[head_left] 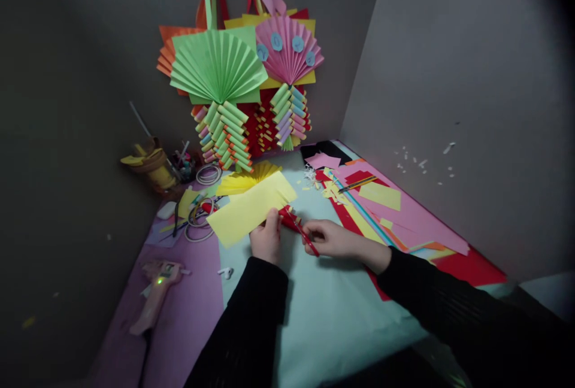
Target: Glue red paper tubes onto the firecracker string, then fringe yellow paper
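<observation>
My left hand (267, 237) pinches the lower edge of a pale yellow paper sheet (245, 211), held tilted above the table. Its right end shows narrow cuts. My right hand (326, 238) is closed on red-handled scissors (309, 243), whose blades point up and left toward the sheet's cut end. Behind the sheet lies a pleated yellow paper fan (247, 179). Small red rolled pieces (290, 218) sit just past the scissors, partly hidden by them.
A pink glue gun (157, 295) with a green light lies left, near a white earbud (226, 272). Tape rings (197, 220) and a brown pot (157, 169) stand farther back. Coloured paper strips (368, 214) cover the right side. Paper fan decorations (220, 70) hang on the wall.
</observation>
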Motion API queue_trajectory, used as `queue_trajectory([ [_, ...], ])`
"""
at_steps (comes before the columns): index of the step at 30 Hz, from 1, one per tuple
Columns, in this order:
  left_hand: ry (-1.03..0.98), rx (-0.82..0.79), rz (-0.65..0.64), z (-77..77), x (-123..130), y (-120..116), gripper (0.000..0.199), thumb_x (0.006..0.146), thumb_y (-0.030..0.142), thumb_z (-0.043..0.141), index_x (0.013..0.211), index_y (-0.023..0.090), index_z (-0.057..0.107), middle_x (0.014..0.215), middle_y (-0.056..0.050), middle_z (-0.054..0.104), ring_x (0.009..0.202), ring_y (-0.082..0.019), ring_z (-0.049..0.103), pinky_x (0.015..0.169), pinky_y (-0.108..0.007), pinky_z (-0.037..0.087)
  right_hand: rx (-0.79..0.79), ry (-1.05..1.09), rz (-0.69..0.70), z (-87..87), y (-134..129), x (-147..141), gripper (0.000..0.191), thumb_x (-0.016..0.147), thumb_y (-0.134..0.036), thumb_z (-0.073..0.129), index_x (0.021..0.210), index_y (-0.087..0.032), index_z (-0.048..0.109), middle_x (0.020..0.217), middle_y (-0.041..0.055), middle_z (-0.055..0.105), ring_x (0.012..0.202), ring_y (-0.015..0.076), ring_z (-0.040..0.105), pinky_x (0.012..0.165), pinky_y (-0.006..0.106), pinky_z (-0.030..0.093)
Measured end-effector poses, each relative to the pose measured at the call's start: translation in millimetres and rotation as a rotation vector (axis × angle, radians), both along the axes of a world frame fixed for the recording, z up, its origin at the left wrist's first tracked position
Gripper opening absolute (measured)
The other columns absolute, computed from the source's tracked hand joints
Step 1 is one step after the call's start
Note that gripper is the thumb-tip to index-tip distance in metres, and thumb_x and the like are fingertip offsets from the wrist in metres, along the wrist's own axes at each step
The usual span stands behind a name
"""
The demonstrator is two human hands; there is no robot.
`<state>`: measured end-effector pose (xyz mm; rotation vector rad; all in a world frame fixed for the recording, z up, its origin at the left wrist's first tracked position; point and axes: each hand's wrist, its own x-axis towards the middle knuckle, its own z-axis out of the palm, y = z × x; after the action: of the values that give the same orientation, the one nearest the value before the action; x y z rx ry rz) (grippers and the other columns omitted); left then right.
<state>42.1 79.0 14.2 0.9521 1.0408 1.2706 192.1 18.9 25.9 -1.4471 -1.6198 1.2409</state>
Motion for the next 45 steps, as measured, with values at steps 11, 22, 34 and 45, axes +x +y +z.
queue_trajectory([
  [11,0.024,0.147,-0.031,-1.3,2.8,-2.8,0.025,0.069,0.033,0.075,0.084,0.014,0.070,0.095,-0.011,0.073,0.114,-0.028,0.060,0.105,-0.039,0.039,0.080,-0.058,-0.060,-5.5,3.9,-0.6,0.024,0.070,-0.036,0.064,0.067,-0.019,0.048,0.058,-0.0060,0.038,0.052,0.0087,0.033,0.048,0.023,0.026],
  [22,0.065,0.153,-0.043,-0.7,2.0,-3.5,0.024,0.071,0.032,0.072,0.087,0.014,0.071,0.094,-0.011,0.074,0.117,-0.028,0.058,0.108,-0.039,0.036,0.062,0.011,-0.062,-0.3,1.9,-2.4,0.025,0.069,-0.035,0.065,0.065,-0.019,0.045,0.062,-0.0050,0.042,0.054,0.0088,0.036,0.050,0.023,0.029],
  [34,0.069,0.141,-0.027,-5.1,2.7,-1.2,0.022,0.069,0.032,0.073,0.083,0.015,0.071,0.095,-0.011,0.073,0.115,-0.027,0.060,0.107,-0.039,0.036,0.022,0.090,-0.065,-3.5,1.1,-2.2,0.015,0.071,-0.027,0.060,0.066,-0.018,0.049,0.064,-0.0009,0.056,0.059,0.0117,0.050,0.056,0.025,0.038],
  [45,0.129,0.151,-0.050,3.1,1.3,-6.1,0.020,0.070,0.031,0.072,0.080,0.014,0.072,0.105,-0.011,0.072,0.115,-0.025,0.059,0.107,-0.033,0.035,0.008,0.140,-0.044,2.5,0.6,-0.9,0.014,0.070,-0.027,0.062,0.065,-0.017,0.053,0.064,-0.0012,0.056,0.060,0.0116,0.052,0.059,0.025,0.042],
])
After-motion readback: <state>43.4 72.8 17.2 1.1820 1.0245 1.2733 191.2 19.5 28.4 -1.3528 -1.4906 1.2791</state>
